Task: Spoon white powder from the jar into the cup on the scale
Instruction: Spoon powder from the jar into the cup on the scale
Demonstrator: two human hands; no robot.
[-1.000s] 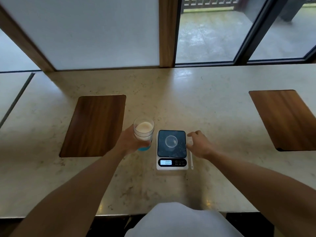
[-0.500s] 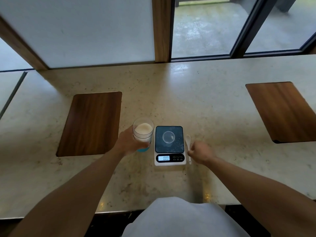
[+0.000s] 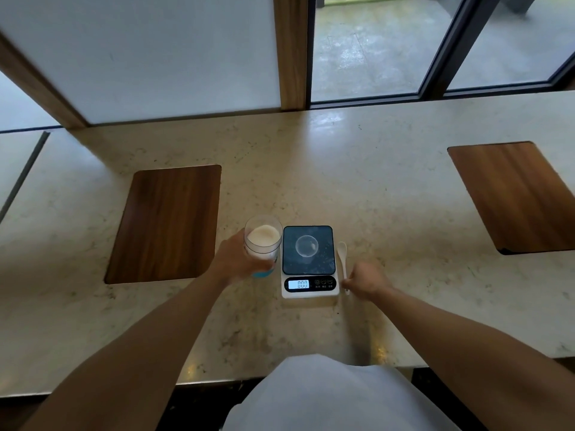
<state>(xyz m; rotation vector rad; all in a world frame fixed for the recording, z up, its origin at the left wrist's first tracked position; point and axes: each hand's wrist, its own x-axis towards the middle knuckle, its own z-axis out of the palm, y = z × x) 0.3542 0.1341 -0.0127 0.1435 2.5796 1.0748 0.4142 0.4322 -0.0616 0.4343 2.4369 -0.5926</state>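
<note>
A clear jar (image 3: 262, 241) with white powder and a blue base stands just left of the scale; my left hand (image 3: 236, 259) is wrapped around its side. The white scale (image 3: 309, 262) has a dark platform and a lit display reading zeros. A small clear cup (image 3: 306, 246) sits in the middle of the platform. A white spoon (image 3: 343, 259) lies on the counter along the scale's right edge, bowl pointing away. My right hand (image 3: 367, 279) pinches the near end of the spoon's handle.
The pale stone counter (image 3: 373, 188) holds two inset wooden panels, one to the left (image 3: 168, 222) and one at the far right (image 3: 516, 194). Windows and a wooden post stand behind the counter. The counter's front edge runs just before my torso.
My right hand has drawn back from beside the scale's platform to the near end of the spoon and closed on its handle. The left hand stays on the jar.
</note>
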